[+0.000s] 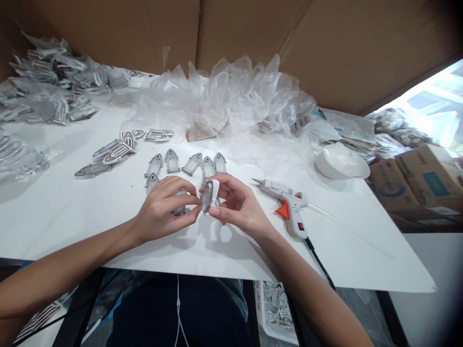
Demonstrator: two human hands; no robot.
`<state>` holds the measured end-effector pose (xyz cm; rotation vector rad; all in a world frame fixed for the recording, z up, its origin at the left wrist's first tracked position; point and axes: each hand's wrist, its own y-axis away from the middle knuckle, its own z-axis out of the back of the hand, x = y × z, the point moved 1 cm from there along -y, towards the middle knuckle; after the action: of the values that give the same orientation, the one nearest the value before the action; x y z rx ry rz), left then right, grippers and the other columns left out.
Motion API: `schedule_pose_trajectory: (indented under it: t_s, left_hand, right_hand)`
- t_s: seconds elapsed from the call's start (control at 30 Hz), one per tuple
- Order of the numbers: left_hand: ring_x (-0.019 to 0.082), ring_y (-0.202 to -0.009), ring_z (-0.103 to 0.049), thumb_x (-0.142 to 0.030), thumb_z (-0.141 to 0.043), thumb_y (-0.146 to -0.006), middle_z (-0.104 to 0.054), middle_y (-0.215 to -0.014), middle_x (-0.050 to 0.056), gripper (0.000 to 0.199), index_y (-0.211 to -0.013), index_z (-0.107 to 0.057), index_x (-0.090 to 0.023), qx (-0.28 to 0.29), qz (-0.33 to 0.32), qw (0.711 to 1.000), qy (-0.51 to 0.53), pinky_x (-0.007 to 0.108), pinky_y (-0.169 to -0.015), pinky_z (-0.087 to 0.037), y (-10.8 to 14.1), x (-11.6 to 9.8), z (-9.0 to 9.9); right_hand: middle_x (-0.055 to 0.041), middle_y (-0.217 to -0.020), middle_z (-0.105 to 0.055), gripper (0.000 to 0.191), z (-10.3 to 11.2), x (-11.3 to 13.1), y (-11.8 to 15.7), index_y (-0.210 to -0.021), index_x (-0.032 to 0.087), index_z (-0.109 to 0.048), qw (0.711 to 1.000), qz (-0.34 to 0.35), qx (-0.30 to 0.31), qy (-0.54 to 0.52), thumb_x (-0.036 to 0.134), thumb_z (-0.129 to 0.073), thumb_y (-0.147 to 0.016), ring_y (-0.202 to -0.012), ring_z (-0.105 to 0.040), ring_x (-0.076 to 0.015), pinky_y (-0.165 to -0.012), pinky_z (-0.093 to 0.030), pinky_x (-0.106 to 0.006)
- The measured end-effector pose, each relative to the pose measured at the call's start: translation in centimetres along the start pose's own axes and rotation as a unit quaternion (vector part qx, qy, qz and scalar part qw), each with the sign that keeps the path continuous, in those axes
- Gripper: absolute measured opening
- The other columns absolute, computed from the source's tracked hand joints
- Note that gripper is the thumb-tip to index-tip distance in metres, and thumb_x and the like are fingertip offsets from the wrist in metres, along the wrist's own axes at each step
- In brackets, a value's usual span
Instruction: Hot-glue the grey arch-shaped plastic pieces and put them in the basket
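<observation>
Arched piece [209, 196], smooth white rim, in closed grip of right hand [237, 205], grip of left hand [166, 206] unclear.

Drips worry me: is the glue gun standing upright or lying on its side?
Lying on its side: the glue gun rests along the white table with its broad side facing up.

1 small gray-and-white arched piece [210, 196], upright, above the white tabletop [224, 255].

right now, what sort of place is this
Probably a small assembly workshop: a glue gun lies on the white table, with many small matching parts and a heap of plastic bags.
</observation>
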<state>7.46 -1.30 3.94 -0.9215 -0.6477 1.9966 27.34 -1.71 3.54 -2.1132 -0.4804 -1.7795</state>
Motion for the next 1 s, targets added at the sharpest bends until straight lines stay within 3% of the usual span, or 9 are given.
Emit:
schedule_pose_trajectory:
  t_s: [0.3,0.5,0.73,1.0]
  left_hand:
    - [0.012,-0.083,-0.062,-0.013,-0.065,-0.082,-0.064,-0.086,0.003,0.004,-0.082,-0.066,-0.017,0.022,-0.007,1.000,-0.013,0.028,-0.077,-0.049,-0.19,-0.08,0.00]
    - [0.011,-0.082,-0.061,-0.013,-0.062,-0.082,-0.064,-0.087,0.004,0.007,-0.078,-0.066,-0.017,0.021,0.005,1.000,-0.015,0.026,-0.074,-0.049,-0.28,-0.22,0.10]
    - [0.010,-0.078,-0.059,-0.011,-0.059,-0.081,-0.061,-0.088,0.004,0.009,-0.076,-0.065,-0.016,0.019,0.018,1.000,-0.011,0.023,-0.069,-0.048,-0.49,-0.32,0.14]
    - [0.011,-0.081,-0.058,-0.009,-0.060,-0.079,-0.059,-0.087,0.005,0.008,-0.077,-0.065,-0.015,0.010,0.029,1.000,0.004,0.025,-0.071,-0.049,-0.48,-0.07,0.33]
  right_hand:
    - [-0.0070,-0.111,-0.053,0.051,0.05,-0.07,-0.08,-0.116,0.021,-0.053,1.000,-0.009,0.011,0.012,0.026,-0.078,-0.072,-0.084,-0.057,-0.0089,-0.052,-0.048,-0.013]
    - [-0.0099,-0.119,-0.053,0.050,-0.10,-0.05,-0.19,-0.121,0.020,-0.052,0.999,-0.021,0.013,0.029,0.033,-0.074,-0.077,-0.089,-0.058,-0.0110,-0.053,-0.049,-0.015]
    - [-0.0089,-0.115,-0.056,0.045,-0.31,0.02,-0.17,-0.122,0.020,-0.057,0.998,0.011,0.019,0.058,0.031,-0.072,-0.080,-0.094,-0.058,-0.0123,-0.055,-0.049,-0.014]
    - [-0.0083,-0.106,-0.057,0.048,-0.24,0.10,-0.16,-0.127,0.020,-0.055,0.999,0.007,0.017,0.029,0.034,-0.068,-0.084,-0.083,-0.056,-0.0106,-0.048,-0.047,-0.015]
